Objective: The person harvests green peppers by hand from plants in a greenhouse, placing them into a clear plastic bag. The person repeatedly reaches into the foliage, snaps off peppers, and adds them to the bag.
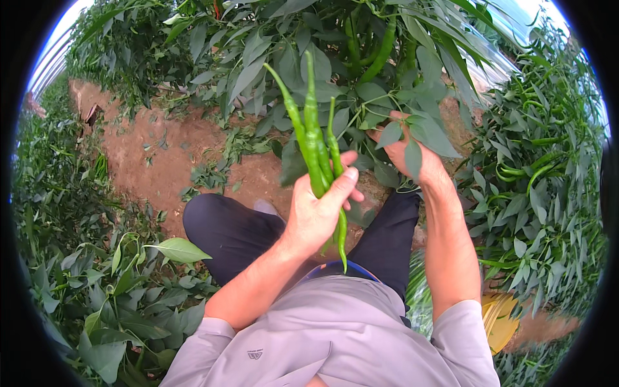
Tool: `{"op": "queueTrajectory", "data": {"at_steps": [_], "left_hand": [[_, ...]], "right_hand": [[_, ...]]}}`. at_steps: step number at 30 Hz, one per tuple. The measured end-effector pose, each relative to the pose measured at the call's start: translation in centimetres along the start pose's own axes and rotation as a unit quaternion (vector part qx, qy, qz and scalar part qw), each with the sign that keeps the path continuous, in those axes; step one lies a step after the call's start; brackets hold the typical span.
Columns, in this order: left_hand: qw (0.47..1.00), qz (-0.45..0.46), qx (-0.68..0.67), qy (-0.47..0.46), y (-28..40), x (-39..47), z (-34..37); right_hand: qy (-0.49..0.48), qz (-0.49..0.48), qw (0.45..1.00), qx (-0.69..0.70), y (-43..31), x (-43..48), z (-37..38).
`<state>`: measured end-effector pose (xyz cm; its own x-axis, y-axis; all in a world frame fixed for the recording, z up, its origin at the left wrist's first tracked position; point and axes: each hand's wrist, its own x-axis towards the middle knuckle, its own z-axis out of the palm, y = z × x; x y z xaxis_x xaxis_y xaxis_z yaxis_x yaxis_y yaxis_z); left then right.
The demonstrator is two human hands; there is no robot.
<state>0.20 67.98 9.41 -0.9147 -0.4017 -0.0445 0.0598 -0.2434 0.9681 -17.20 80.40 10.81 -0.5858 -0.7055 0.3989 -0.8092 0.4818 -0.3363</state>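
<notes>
My left hand (312,213) grips several long green chili peppers (312,140) in front of my lap. Their thin ends point up past the fingers, and one curved pepper tip (342,242) hangs below the palm. Up and to the right, my right hand (404,152) reaches in among the leaves of a pepper plant (290,67). Leaves cover its fingers, so whether they hold a stem or a pepper is hidden. Just above that hand, long green peppers (384,48) hang on the same plant.
Dense pepper plants (537,188) with hanging fruit line the right side; more foliage (121,309) fills the lower left. Bare soil (154,159) with fallen leaves runs between. Beside my right elbow lie a clear plastic bag (420,295) with green contents and a yellow object (500,321).
</notes>
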Motion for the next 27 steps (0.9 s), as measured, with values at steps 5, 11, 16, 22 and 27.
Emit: {"op": "queueTrajectory", "data": {"at_steps": [5,11,16,22,27], "left_hand": [[0.999,0.027,-0.036,0.024,-0.2,1.0,-0.7],[0.998,0.027,-0.051,0.035,1.0,1.5,-0.7],[0.997,0.053,-0.039,0.029,1.4,1.5,-0.7],[0.997,0.077,0.020,0.016,1.3,1.7,-1.4],[0.998,0.064,0.007,0.025,1.2,1.9,-2.0]], "right_hand": [[-0.078,0.121,0.944,0.298,0.9,-0.1,-0.1],[-0.012,0.138,0.899,0.415,-1.1,-0.2,-1.7],[0.032,0.156,0.874,0.458,-1.6,-0.7,-3.7],[0.118,0.105,0.812,0.562,-3.3,-1.6,-5.8],[-0.036,0.090,0.893,0.440,-1.2,-2.7,-5.6]]}}
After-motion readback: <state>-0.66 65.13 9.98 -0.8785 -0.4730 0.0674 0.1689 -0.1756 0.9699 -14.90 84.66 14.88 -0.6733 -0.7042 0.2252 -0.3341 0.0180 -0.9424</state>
